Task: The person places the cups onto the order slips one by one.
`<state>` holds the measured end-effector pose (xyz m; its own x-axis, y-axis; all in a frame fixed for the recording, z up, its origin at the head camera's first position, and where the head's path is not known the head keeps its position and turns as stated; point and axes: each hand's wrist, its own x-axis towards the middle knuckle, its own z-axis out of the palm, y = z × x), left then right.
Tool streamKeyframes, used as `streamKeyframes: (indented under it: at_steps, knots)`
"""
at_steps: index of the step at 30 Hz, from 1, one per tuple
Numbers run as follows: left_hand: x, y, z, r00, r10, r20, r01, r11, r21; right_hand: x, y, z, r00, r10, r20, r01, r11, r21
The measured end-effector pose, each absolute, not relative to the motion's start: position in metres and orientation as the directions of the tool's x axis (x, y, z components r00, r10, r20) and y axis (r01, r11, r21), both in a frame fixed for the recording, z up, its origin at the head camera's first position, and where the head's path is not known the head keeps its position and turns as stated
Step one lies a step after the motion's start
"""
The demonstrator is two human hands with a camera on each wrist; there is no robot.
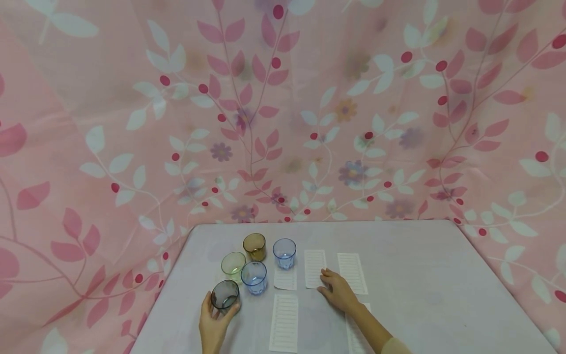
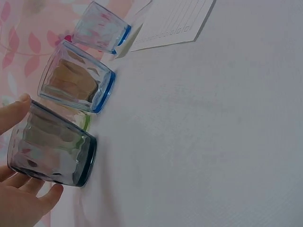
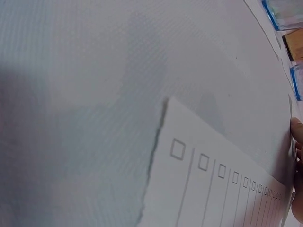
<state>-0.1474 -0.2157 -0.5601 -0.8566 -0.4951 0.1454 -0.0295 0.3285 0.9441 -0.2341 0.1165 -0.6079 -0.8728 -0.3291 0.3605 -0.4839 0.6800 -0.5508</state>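
My left hand (image 1: 213,319) holds a grey drinking glass (image 1: 225,295), thumb on one side and fingers on the other, as the left wrist view shows. Close beside that glass stand a blue glass (image 1: 254,279), a green glass (image 1: 233,266) and an amber glass (image 1: 254,248). Another blue glass (image 1: 285,255) stands at the upper end of a printed paper slip (image 1: 285,281). My right hand (image 1: 340,292) has its fingertips at the lower right edge of a second slip (image 1: 315,265); its fingers look relaxed.
More slips lie on the white tabletop (image 1: 420,285): one at the right (image 1: 353,273), one nearer the front (image 1: 284,324), and one partly under the right forearm (image 1: 355,332). A pink floral cloth (image 1: 300,123) hangs behind the table.
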Motion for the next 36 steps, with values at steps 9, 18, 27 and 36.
streamKeyframes:
  at_steps: [9,18,27,36]
  knots:
    - [-0.149,-0.217,-0.564,-0.846,-0.517,0.130,-0.041,0.306,0.951,-0.233,0.113,-0.606,-0.887,-0.289,0.359,-0.452,0.703,-0.550]
    - [-0.151,-0.217,-0.568,-0.845,-0.525,0.099,-0.058,0.274,0.960,-0.232,0.110,-0.603,-0.903,-0.258,0.343,-0.417,0.717,-0.559]
    - [-0.149,-0.218,-0.566,-0.827,-0.552,0.108,-0.047,0.259,0.965,-0.232,0.109,-0.602,-0.911,-0.258,0.321,-0.404,0.712,-0.575]
    - [-0.144,-0.219,-0.550,-0.813,-0.554,0.178,-0.002,0.310,0.951,-0.232,0.110,-0.601,-0.913,-0.248,0.324,-0.399,0.710,-0.581]
